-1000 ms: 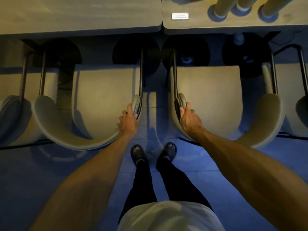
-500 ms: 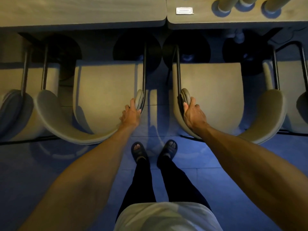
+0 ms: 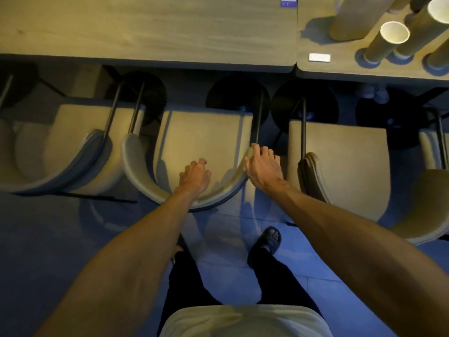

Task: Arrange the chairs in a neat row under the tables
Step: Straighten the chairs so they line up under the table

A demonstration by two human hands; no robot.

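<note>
Left hand [image 3: 194,177] hovers loosely curled, grasping nothing, over the middle chair [image 3: 204,147]; right hand [image 3: 263,166] rests released on its backrest end.

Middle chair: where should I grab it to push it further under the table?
Grip the middle chair by its curved backrest rim, from behind. The rim wraps toward you; right hand rests on its right tip, left hand over its centre.
</note>
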